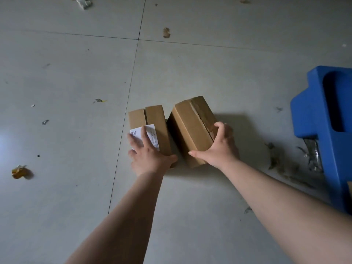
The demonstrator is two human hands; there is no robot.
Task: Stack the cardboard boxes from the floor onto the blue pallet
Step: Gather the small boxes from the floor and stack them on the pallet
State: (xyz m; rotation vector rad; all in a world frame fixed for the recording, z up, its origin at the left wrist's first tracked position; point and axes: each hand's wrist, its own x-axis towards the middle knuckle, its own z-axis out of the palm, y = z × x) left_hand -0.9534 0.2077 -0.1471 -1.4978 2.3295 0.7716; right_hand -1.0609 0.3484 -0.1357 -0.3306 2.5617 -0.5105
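On grey floor, left hand (150,153) and right hand (219,145) each clasping a cardboard box.

I count cardboard boxes: 2, the labelled box (152,128) and the taped box (192,128), both left of the blue pallet (323,119); pallets: 1; hands: 2, left hand (150,157), right hand (219,147); white labels (147,135): 1
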